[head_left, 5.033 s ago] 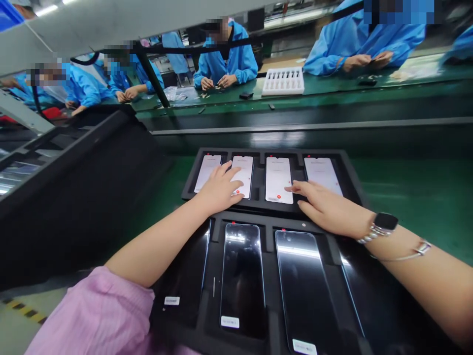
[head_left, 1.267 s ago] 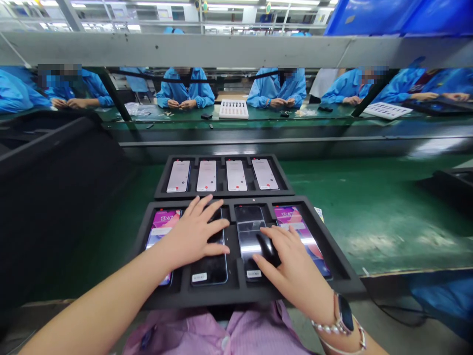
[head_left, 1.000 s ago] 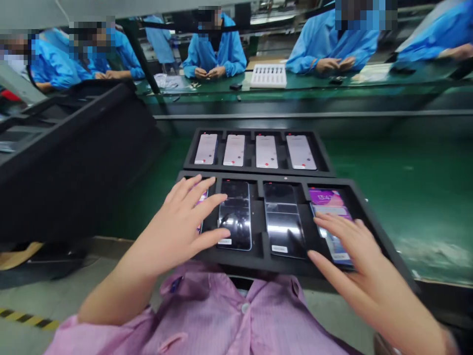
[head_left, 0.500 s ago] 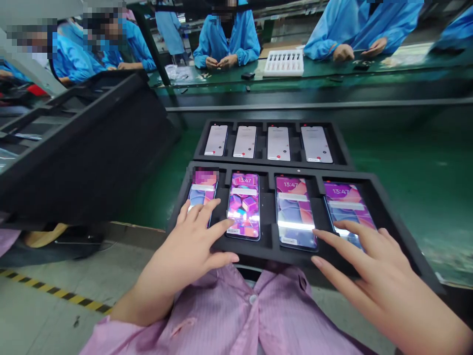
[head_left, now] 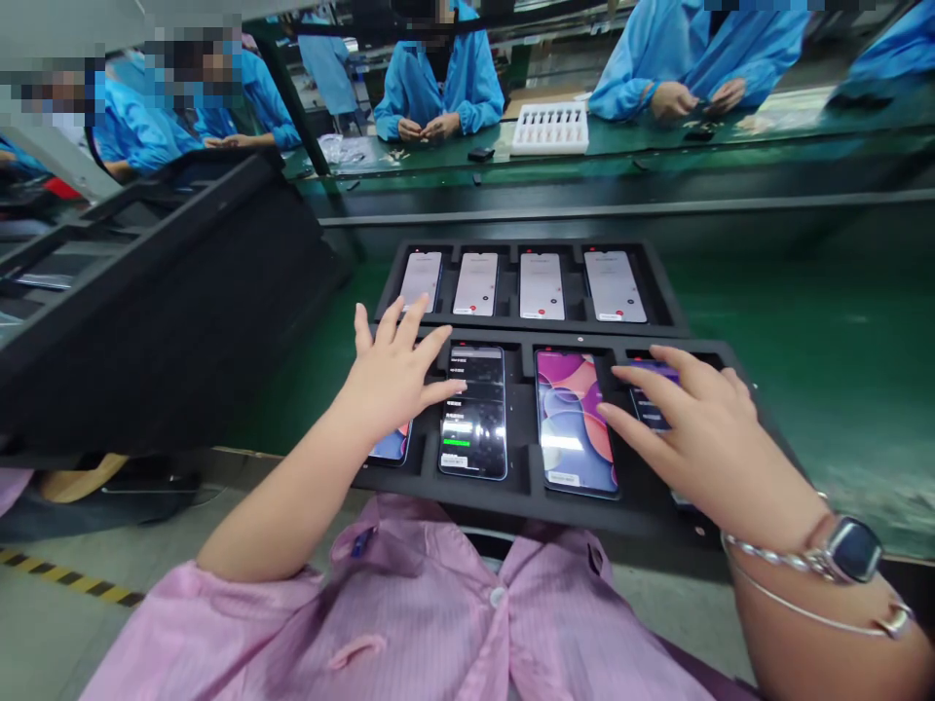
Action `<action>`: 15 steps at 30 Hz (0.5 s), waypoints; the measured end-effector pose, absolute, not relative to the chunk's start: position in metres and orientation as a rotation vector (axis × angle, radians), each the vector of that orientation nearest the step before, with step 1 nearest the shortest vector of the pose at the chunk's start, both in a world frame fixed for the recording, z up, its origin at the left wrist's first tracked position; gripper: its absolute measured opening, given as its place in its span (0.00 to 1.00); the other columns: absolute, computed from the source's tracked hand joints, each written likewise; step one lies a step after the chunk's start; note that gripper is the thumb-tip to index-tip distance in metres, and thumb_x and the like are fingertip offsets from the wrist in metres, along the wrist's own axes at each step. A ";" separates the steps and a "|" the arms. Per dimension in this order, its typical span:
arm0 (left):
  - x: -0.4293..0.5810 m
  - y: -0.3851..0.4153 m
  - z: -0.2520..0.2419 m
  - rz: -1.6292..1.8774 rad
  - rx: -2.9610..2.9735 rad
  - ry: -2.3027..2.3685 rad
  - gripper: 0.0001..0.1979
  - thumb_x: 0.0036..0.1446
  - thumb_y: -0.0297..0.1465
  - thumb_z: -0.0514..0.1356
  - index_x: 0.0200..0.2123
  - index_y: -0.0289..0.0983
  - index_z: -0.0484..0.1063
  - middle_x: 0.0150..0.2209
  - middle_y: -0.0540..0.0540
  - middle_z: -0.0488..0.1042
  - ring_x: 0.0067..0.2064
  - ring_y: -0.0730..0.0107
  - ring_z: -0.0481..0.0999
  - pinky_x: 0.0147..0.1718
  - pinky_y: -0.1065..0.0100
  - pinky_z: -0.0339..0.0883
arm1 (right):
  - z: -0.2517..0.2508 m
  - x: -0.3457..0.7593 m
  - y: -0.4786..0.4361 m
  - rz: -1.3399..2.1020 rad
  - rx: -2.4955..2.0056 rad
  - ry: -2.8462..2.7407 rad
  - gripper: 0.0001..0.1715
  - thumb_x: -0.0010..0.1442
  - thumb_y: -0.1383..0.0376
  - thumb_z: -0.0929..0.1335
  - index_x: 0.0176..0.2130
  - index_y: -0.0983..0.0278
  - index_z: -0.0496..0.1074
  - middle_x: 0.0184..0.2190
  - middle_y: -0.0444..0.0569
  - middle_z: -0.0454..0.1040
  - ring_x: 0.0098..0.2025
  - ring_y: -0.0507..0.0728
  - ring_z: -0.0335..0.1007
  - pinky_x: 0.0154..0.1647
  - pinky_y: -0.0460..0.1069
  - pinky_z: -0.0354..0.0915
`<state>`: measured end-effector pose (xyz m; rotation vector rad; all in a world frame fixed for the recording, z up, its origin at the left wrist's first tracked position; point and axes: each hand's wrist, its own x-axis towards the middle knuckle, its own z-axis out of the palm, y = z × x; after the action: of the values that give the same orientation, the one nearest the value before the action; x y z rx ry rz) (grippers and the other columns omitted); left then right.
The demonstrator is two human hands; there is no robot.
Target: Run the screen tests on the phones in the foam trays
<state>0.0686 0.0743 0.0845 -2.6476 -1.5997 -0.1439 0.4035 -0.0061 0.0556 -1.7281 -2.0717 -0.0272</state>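
Observation:
A black foam tray [head_left: 522, 428] lies right in front of me with several smartphones in its slots. My left hand [head_left: 387, 375], fingers spread, hovers over its left end and hides most of the leftmost phone [head_left: 394, 446]. Beside my left thumb is a phone with a dark list screen [head_left: 473, 414] and a green bar. The phone with a purple and blue wallpaper [head_left: 576, 414] lies next to it. My right hand [head_left: 693, 424] is open above the rightmost phone [head_left: 650, 414], covering much of it. Whether any fingertip touches glass I cannot tell.
Behind the front tray is a second black tray [head_left: 661, 302] of phones with pale screens [head_left: 542, 282]. Stacked black trays [head_left: 182, 321] lean at the left. Across the green bench, co-workers in blue coats [head_left: 438, 78] work near a white rack [head_left: 549, 129].
Both hands have moved up and away from me over the front tray. The second phone's lock screen has become a dark list; the third shows plain wallpaper, the rightmost a dark screen.

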 end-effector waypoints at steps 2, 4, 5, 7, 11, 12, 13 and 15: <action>0.068 0.073 0.083 -0.332 -2.651 -1.569 0.32 0.67 0.49 0.63 0.69 0.42 0.65 0.77 0.33 0.49 0.76 0.34 0.48 0.70 0.23 0.32 | 0.057 0.404 -0.005 -0.123 -1.544 -2.026 0.24 0.74 0.49 0.62 0.53 0.64 0.75 0.59 0.64 0.71 0.63 0.72 0.69 0.67 0.74 0.61; 0.066 0.069 0.082 -0.448 -2.671 -1.531 0.28 0.68 0.47 0.63 0.66 0.43 0.68 0.75 0.34 0.53 0.75 0.38 0.52 0.71 0.25 0.36 | 0.057 0.403 -0.008 -0.187 -1.367 -1.981 0.14 0.73 0.56 0.66 0.50 0.62 0.74 0.52 0.58 0.77 0.56 0.67 0.75 0.67 0.68 0.64; 0.065 0.067 0.081 -0.482 -2.681 -1.513 0.26 0.68 0.47 0.63 0.64 0.42 0.70 0.74 0.34 0.56 0.75 0.39 0.55 0.71 0.26 0.38 | 0.057 0.403 -0.009 -0.202 -1.309 -1.970 0.10 0.72 0.59 0.68 0.48 0.62 0.74 0.49 0.56 0.78 0.54 0.65 0.76 0.66 0.65 0.66; 0.063 0.065 0.082 -0.498 -2.717 -1.494 0.22 0.69 0.45 0.62 0.61 0.40 0.72 0.71 0.35 0.62 0.73 0.43 0.59 0.72 0.29 0.40 | 0.057 0.402 -0.011 -0.190 -1.255 -1.984 0.06 0.71 0.63 0.69 0.47 0.62 0.73 0.47 0.54 0.79 0.52 0.63 0.77 0.64 0.61 0.69; 0.062 0.064 0.080 -0.378 -2.815 -1.507 0.22 0.70 0.46 0.61 0.60 0.40 0.73 0.68 0.36 0.66 0.70 0.47 0.65 0.73 0.32 0.42 | 0.056 0.400 -0.009 -0.145 -1.295 -2.038 0.09 0.72 0.60 0.67 0.47 0.62 0.73 0.49 0.56 0.77 0.53 0.65 0.76 0.58 0.61 0.72; 0.063 0.064 0.079 -0.331 -2.822 -1.515 0.23 0.70 0.47 0.61 0.61 0.41 0.72 0.69 0.36 0.65 0.70 0.47 0.64 0.73 0.32 0.42 | 0.054 0.400 -0.009 -0.138 -1.323 -2.054 0.11 0.73 0.58 0.66 0.47 0.62 0.73 0.51 0.57 0.76 0.54 0.67 0.76 0.57 0.63 0.72; 0.064 0.063 0.078 -0.281 -2.822 -1.530 0.25 0.69 0.49 0.61 0.63 0.42 0.72 0.71 0.36 0.63 0.71 0.45 0.63 0.73 0.31 0.42 | 0.052 0.400 -0.009 -0.134 -1.354 -2.073 0.14 0.74 0.56 0.65 0.49 0.62 0.74 0.52 0.58 0.75 0.55 0.69 0.75 0.57 0.66 0.72; 0.066 0.062 0.074 -0.180 -2.821 -1.577 0.31 0.66 0.52 0.63 0.67 0.47 0.69 0.75 0.37 0.56 0.74 0.38 0.56 0.71 0.29 0.43 | 0.046 0.400 -0.008 -0.147 -1.420 -2.121 0.20 0.74 0.52 0.63 0.52 0.63 0.75 0.57 0.64 0.71 0.60 0.74 0.71 0.59 0.72 0.70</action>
<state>0.0665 0.0620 0.0739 -2.8212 -1.5769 -0.1801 0.3997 -0.0079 0.0464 -1.4204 -2.1207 -0.1472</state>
